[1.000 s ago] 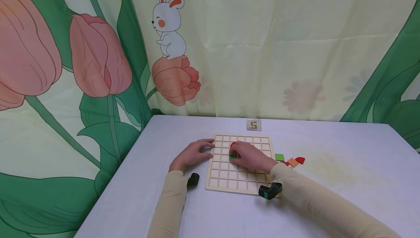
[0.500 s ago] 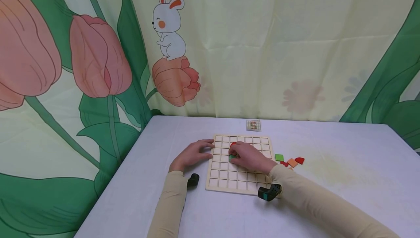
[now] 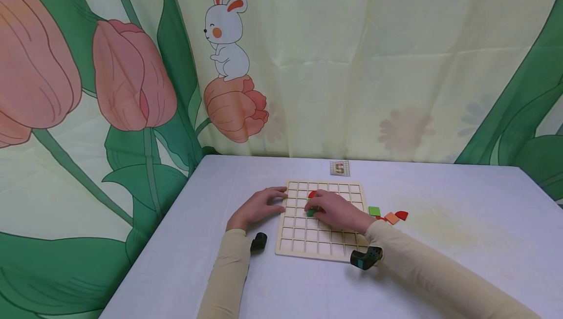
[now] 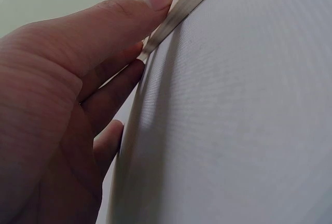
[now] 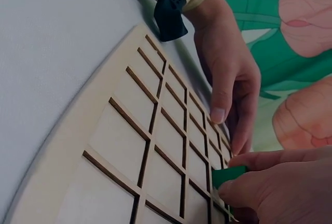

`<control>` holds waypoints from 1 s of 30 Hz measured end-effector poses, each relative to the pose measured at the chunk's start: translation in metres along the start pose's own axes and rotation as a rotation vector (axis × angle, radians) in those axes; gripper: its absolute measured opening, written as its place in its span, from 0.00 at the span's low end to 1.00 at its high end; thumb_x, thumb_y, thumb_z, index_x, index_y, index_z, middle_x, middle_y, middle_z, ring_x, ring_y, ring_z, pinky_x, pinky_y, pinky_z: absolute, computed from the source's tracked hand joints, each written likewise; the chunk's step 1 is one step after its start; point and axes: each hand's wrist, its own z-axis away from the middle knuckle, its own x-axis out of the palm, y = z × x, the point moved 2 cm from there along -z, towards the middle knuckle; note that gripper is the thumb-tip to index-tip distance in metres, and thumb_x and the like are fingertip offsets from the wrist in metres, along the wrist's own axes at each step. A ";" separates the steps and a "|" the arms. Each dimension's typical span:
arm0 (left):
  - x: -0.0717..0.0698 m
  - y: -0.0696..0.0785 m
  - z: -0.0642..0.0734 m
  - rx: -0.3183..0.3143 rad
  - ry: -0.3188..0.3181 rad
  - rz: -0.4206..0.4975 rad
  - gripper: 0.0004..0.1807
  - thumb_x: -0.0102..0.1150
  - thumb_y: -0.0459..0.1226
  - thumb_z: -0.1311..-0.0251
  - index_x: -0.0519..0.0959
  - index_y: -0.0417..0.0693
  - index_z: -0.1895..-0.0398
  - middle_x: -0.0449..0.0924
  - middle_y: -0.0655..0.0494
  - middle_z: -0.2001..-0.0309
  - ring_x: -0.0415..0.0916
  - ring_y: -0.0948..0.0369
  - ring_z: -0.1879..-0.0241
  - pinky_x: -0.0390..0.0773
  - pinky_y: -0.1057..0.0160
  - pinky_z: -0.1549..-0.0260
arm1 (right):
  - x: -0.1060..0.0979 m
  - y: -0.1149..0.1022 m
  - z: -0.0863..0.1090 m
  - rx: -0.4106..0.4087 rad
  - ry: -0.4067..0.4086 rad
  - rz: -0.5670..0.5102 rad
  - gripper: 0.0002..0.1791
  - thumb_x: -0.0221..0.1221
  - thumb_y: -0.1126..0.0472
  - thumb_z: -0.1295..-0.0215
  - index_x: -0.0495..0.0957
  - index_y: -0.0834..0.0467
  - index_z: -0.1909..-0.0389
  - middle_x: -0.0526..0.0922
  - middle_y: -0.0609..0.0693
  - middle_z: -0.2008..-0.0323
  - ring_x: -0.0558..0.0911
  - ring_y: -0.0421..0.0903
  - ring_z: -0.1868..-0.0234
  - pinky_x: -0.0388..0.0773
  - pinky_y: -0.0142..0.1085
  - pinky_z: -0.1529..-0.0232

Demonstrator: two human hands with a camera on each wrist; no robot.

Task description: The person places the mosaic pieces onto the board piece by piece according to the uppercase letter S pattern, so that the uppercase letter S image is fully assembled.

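A wooden grid board (image 3: 299, 245) lies on the table. Over its upper middle, my right hand (image 3: 336, 209) pinches a small green tile (image 5: 231, 173) between thumb and fingers, close above the cells. The tile stands tilted to the grid in the right wrist view. A red rounded piece (image 3: 313, 194) lies on the board just beyond those fingers, partly hidden by them. My left hand (image 3: 261, 204) rests at the board's left edge with fingers loosely extended. In the left wrist view its thumb (image 4: 155, 0) and fingertips touch the wooden side.
Right of the board lie a light green square (image 3: 374, 211), an orange square (image 3: 392, 218) and a red quarter-round piece (image 3: 401, 215), with another red piece partly hidden by the sleeve. A small patterned card (image 3: 340, 168) sits behind the board. A printed curtain (image 3: 396, 65) hangs behind the table.
The right hand has shifted slightly left, and the green tile in its fingers has tipped up. The left hand has stayed at the board's edge.
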 end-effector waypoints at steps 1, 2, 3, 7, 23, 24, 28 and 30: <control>0.000 0.000 0.000 -0.001 0.000 -0.001 0.22 0.65 0.43 0.39 0.79 0.53 0.41 0.66 0.64 0.31 0.57 0.60 0.29 0.59 0.55 0.31 | -0.001 0.000 0.000 -0.003 0.000 0.005 0.10 0.65 0.66 0.38 0.84 0.53 0.56 0.77 0.45 0.63 0.75 0.41 0.63 0.77 0.35 0.61; 0.000 0.000 0.000 -0.004 -0.002 -0.003 0.22 0.65 0.43 0.38 0.79 0.53 0.41 0.66 0.65 0.31 0.57 0.60 0.29 0.59 0.55 0.31 | -0.001 0.000 0.001 -0.003 -0.003 0.009 0.10 0.64 0.66 0.38 0.84 0.53 0.56 0.77 0.45 0.63 0.75 0.41 0.63 0.76 0.36 0.61; 0.000 0.000 0.000 -0.001 -0.002 -0.005 0.22 0.65 0.44 0.38 0.79 0.53 0.41 0.66 0.64 0.31 0.57 0.60 0.29 0.59 0.54 0.31 | -0.002 0.000 0.001 -0.004 -0.004 0.011 0.11 0.64 0.66 0.37 0.84 0.54 0.56 0.77 0.46 0.63 0.75 0.40 0.63 0.76 0.36 0.60; 0.000 0.000 0.001 0.009 -0.004 -0.013 0.22 0.65 0.43 0.38 0.79 0.52 0.41 0.66 0.64 0.31 0.57 0.60 0.29 0.59 0.55 0.31 | -0.006 -0.002 0.000 -0.022 0.006 0.012 0.11 0.62 0.69 0.37 0.83 0.58 0.54 0.78 0.48 0.62 0.74 0.41 0.65 0.76 0.35 0.62; 0.000 -0.001 0.001 0.028 -0.003 -0.004 0.22 0.65 0.43 0.39 0.79 0.52 0.41 0.66 0.64 0.31 0.58 0.61 0.29 0.59 0.56 0.31 | -0.011 -0.011 -0.012 0.072 0.001 0.014 0.05 0.63 0.68 0.42 0.84 0.61 0.65 0.78 0.50 0.67 0.74 0.44 0.67 0.76 0.36 0.64; 0.000 -0.001 0.001 0.026 -0.003 -0.004 0.22 0.65 0.43 0.39 0.79 0.52 0.41 0.66 0.64 0.31 0.58 0.61 0.29 0.59 0.56 0.31 | -0.011 -0.011 -0.013 0.084 0.001 0.005 0.05 0.64 0.67 0.42 0.84 0.62 0.65 0.78 0.50 0.67 0.74 0.44 0.67 0.76 0.37 0.64; -0.001 -0.001 0.000 0.019 -0.002 0.000 0.22 0.65 0.44 0.39 0.79 0.52 0.41 0.66 0.65 0.31 0.57 0.60 0.29 0.59 0.56 0.31 | -0.007 -0.012 -0.016 0.159 -0.008 -0.054 0.06 0.66 0.64 0.41 0.84 0.61 0.64 0.77 0.49 0.67 0.73 0.43 0.66 0.74 0.36 0.65; -0.001 -0.001 0.000 0.021 -0.002 0.004 0.22 0.65 0.44 0.39 0.79 0.52 0.41 0.66 0.64 0.31 0.57 0.60 0.29 0.59 0.55 0.31 | -0.005 -0.011 -0.016 0.196 -0.020 -0.090 0.07 0.68 0.62 0.41 0.83 0.59 0.64 0.77 0.48 0.66 0.72 0.43 0.66 0.74 0.36 0.63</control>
